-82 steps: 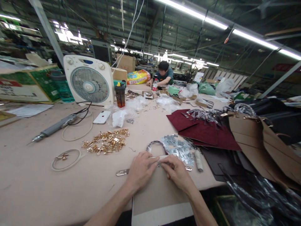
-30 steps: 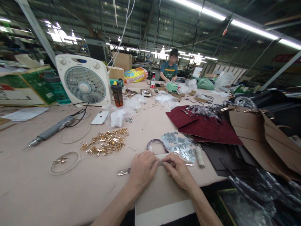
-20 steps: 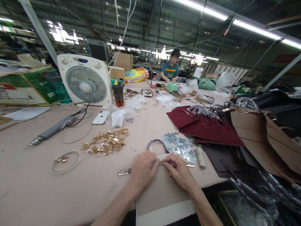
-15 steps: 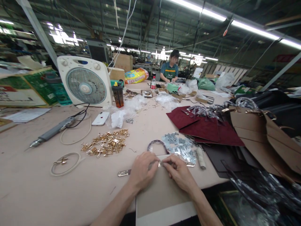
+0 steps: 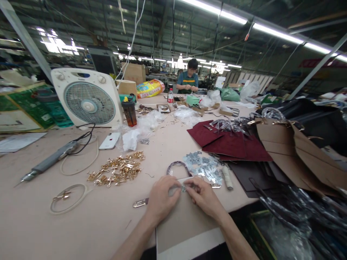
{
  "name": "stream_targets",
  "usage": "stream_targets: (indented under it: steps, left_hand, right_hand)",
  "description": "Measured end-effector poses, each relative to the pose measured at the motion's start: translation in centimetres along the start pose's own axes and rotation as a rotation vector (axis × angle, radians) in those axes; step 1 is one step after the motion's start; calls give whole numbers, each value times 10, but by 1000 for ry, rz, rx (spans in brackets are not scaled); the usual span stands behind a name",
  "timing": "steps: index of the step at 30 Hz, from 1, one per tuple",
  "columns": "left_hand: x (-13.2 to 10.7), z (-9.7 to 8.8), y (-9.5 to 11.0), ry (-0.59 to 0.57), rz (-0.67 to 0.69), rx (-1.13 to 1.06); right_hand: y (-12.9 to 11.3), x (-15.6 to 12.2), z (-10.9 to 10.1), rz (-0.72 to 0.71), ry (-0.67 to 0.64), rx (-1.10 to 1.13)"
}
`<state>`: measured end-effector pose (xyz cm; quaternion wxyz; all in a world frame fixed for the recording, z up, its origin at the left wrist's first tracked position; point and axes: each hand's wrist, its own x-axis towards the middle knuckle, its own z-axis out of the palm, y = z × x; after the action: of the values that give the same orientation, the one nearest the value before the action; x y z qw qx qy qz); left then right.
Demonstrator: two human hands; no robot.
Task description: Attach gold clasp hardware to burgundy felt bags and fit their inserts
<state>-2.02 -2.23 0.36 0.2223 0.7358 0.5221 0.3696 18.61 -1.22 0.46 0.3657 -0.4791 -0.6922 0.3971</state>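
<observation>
A taupe bag panel point(image 5: 189, 222) with a pale lower strip lies in front of me at the table's near edge. Near its top, a small metal plate point(image 5: 183, 188) sits between my fingertips. My left hand point(image 5: 164, 195) pinches at its left side, and my right hand point(image 5: 202, 196) pinches at its right; the fingers partly cover it. Beyond the panel's top edge arches a dark wrapped handle point(image 5: 178, 164). A metal-tipped strap end point(image 5: 140, 203) sticks out left of my left hand, and another metal tip point(image 5: 216, 186) shows past my right hand.
Gold clasps point(image 5: 119, 169) lie heaped on the left, silver plates point(image 5: 203, 167) beyond my right hand. An electric screwdriver point(image 5: 50, 161), phone point(image 5: 109, 141) and fan point(image 5: 87, 97) are at left. Maroon panels point(image 5: 233, 144) and brown pieces point(image 5: 282, 148) stack right. A co-worker point(image 5: 187, 80) is opposite.
The whole view has shifted slightly, so most things sit further left. Both hands stay at the same spot on the panel, with fingertips still on the small metal plate.
</observation>
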Motion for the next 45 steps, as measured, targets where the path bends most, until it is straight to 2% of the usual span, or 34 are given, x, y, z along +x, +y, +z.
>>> stream_targets:
  steps: [4, 8, 11, 14, 16, 18, 20, 22, 25, 29, 33, 36, 38, 43, 45]
  left_hand:
    - [1, 2, -5, -19, 22, 30]
    - [5, 10, -23, 6, 72, 46]
    - [9, 15, -34, 32, 88, 43]
    - [8, 14, -35, 25, 87, 38]
    - [7, 11, -31, 18, 65, 35]
    - [5, 9, -27, 16, 23, 33]
    - [5, 7, -25, 13, -17, 26]
    - [5, 7, -24, 16, -42, 12]
    - [5, 7, -23, 19, -54, -4]
    - [3, 5, -20, 24, -50, 1]
    - [2, 3, -15, 25, -56, 16]
    - [3, 2, -12, 33, -76, 14]
    - [3, 2, -10, 36, -84, 7]
    - [3, 1, -8, 22, -75, -12]
    - [3, 1, -9, 19, -82, -17]
  right_hand:
    - [-8, -7, 1, -117, 114, -151]
    - [-12, -12, 2, -123, 198, -191]
    - [-10, -14, 3, -152, 254, -140]
    - [-4, -20, 0, -155, 314, 21]
    - [3, -24, -10, -120, 401, 135]
    - [13, -28, -27, -70, 550, 153]
    - [25, -30, -51, -30, 726, 38]
    - [38, -31, -74, -16, 838, -160]
    - [58, -33, -99, -9, 789, -385]
    - [80, -34, -111, -16, 671, -464]
    - [91, -31, -117, -40, 726, -527]
    - [90, -24, -119, -56, 782, -577]
    - [84, -17, -119, -80, 771, -586]
    - [69, 7, -109, -116, 468, -531]
    - [69, 14, -104, -97, 453, -530]
